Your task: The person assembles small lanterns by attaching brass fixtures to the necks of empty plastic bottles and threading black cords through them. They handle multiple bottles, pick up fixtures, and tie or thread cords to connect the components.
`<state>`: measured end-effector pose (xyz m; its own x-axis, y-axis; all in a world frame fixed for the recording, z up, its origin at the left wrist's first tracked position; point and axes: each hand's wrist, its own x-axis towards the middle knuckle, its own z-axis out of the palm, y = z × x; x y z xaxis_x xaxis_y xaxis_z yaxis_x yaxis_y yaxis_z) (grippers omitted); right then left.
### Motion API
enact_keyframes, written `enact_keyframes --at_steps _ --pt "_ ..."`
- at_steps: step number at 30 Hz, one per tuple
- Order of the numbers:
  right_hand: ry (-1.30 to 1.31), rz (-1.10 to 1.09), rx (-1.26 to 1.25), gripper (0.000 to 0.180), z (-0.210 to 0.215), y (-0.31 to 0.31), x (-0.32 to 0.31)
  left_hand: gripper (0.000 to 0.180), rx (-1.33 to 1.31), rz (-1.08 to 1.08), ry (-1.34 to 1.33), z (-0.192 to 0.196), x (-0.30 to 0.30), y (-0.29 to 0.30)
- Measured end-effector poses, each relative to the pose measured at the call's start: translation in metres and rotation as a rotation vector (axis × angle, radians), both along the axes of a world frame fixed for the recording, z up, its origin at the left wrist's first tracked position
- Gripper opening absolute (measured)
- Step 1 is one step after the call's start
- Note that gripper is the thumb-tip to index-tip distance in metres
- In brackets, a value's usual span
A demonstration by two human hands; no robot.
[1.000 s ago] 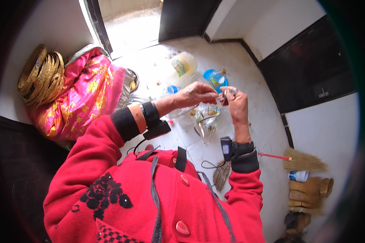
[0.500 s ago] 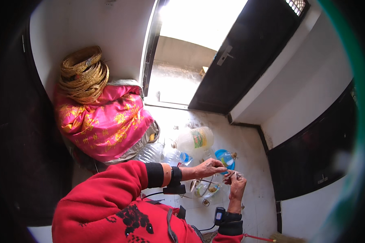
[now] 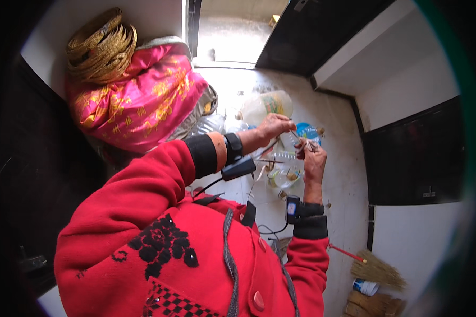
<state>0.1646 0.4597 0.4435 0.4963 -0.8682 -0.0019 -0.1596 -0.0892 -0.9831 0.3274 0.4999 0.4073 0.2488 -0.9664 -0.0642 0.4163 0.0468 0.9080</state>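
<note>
My left hand (image 3: 272, 129) is closed in a pinch, its fingertips on one end of a thin dark strip (image 3: 296, 136). The strip runs at a slant down to my right hand (image 3: 314, 161), whose fingers are curled closed around its other end. Something small and greyish white shows among the right fingers; its kind is too small to tell. Both hands are held above a group of clear plastic bottles (image 3: 285, 177) on the floor. Beyond them lie a blue bowl (image 3: 305, 130) and a large translucent jug (image 3: 267, 105) with a label.
A pink patterned cloth (image 3: 137, 108) covers a bulky heap on the left, with coiled golden woven bands (image 3: 103, 50) on top. A dark door (image 3: 296, 39) stands open at the back. At the lower right are a straw broom (image 3: 378, 268) and a white-and-blue cup (image 3: 366, 287).
My view has tilted down, so the room appears higher in the picture. My hands have drawn slightly apart, and the thin strip now shows between them.
</note>
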Motion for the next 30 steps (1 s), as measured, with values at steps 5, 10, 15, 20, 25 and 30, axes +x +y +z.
enact_keyframes --at_steps 5,10,15,20,25,30 --pt "-0.060 -0.003 0.105 0.015 -0.015 0.006 0.014 0.018 0.120 0.253 0.050 -0.022 0.022 0.011" --pt "-0.069 -0.307 0.231 0.012 -0.029 -0.005 -0.009 0.020 0.287 0.466 0.237 -0.055 0.095 0.048" --pt "-0.079 -0.318 0.378 0.012 -0.038 -0.011 -0.022 0.024 0.340 0.388 0.378 -0.062 0.104 0.063" --pt "-0.092 -0.222 0.392 0.016 -0.030 -0.003 -0.009 0.023 0.253 0.226 0.465 -0.055 0.091 0.053" --pt "-0.112 -0.056 0.330 0.020 -0.018 0.013 0.001 0.022 0.142 -0.006 0.498 -0.037 0.062 0.039" --pt "0.081 0.002 0.318 0.025 -0.007 0.025 0.006 0.022 0.012 -0.266 0.547 -0.013 0.034 0.027"
